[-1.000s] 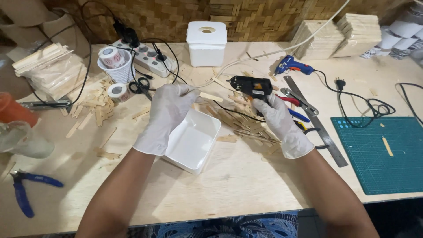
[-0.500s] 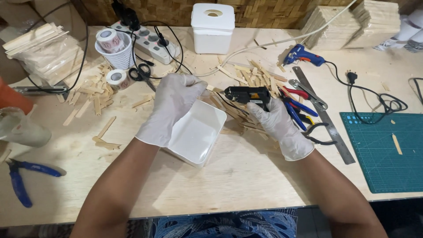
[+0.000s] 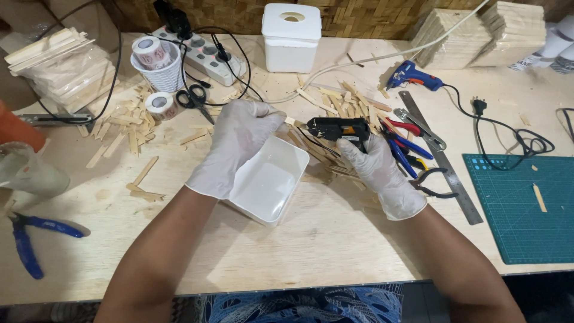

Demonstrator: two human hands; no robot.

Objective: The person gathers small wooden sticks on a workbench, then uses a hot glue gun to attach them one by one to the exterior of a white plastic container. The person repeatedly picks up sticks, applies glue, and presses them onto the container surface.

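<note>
White gloves covered both hands. The left hand [image 3: 239, 143] was closed around the far rim of a white plastic tray [image 3: 267, 182], which lay tilted near the middle of the pale wooden table [image 3: 299, 251]. The right hand [image 3: 376, 170] gripped a black glue gun [image 3: 338, 127], its nozzle pointing left at a small wooden stick [image 3: 292, 121] pinched at the left fingertips. Loose wooden sticks [image 3: 335, 98] littered the table behind the hands. A white lidded box [image 3: 292, 37] stood at the far edge, a white power strip [image 3: 206, 55] left of it. Two tape rolls, white with pinkish print, sat toward the far left: one in a mesh cup [image 3: 156, 63], one flat [image 3: 160, 105] beside it. A green cutting mat [image 3: 526, 209] lay at the right edge.
</note>
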